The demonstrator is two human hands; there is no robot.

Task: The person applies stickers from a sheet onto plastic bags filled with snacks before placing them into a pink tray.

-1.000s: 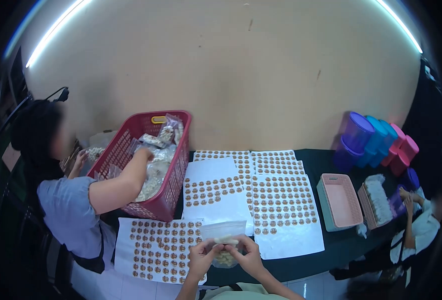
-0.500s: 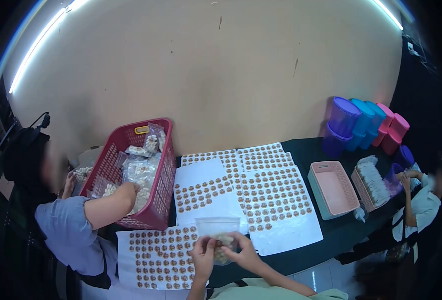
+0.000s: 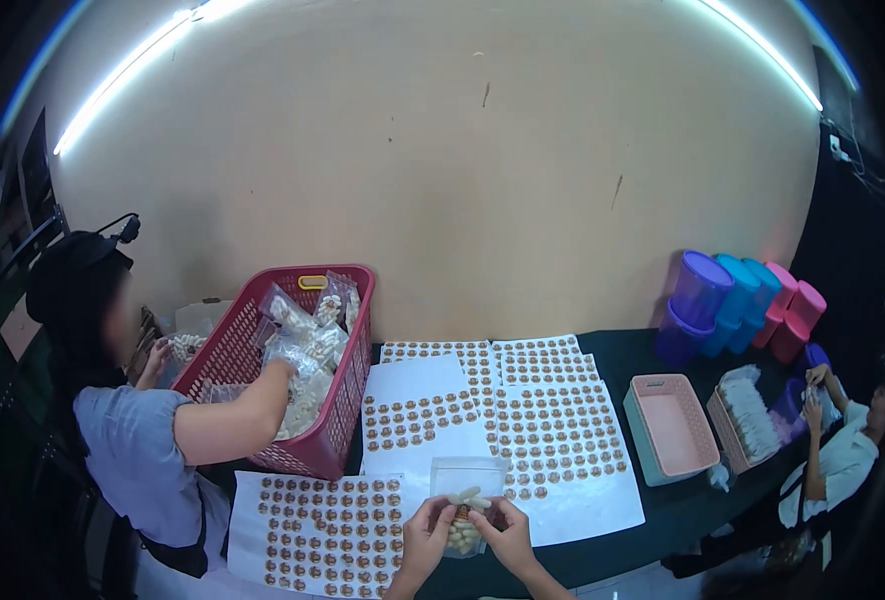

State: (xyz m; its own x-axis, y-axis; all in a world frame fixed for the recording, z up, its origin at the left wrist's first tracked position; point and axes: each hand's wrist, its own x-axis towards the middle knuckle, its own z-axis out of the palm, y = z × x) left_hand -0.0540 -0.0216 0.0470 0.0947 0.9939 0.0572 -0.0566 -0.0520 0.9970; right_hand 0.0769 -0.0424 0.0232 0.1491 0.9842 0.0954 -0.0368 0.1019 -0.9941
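Observation:
My left hand (image 3: 426, 538) and my right hand (image 3: 508, 537) are closed on the two sides of a clear plastic pouch (image 3: 469, 472). Pale, finger-shaped snack pieces fill its lower part, while its flat top stands up bare. A small round brown sticker (image 3: 462, 511) shows on the pouch front, with both thumbs pressed beside it. Under and around my hands lie white sheets of the same round stickers: one sheet (image 3: 317, 530) at the near left, another (image 3: 572, 440) to the right, and a partly peeled sheet (image 3: 417, 410) behind.
A magenta basket (image 3: 354, 400) of filled pouches stands left, with a co-worker's arm (image 3: 232, 425) reaching in. On the right are a pink basket (image 3: 674, 425), a basket of stacked plastic bags (image 3: 747, 415) and purple, blue and pink tubs (image 3: 702, 285). Another person (image 3: 832, 470) works at far right.
The camera view has tilted up, so everything sits lower. Both my hands have come level at the pouch sides, thumbs near the sticker. The co-worker's hand stays in the magenta basket.

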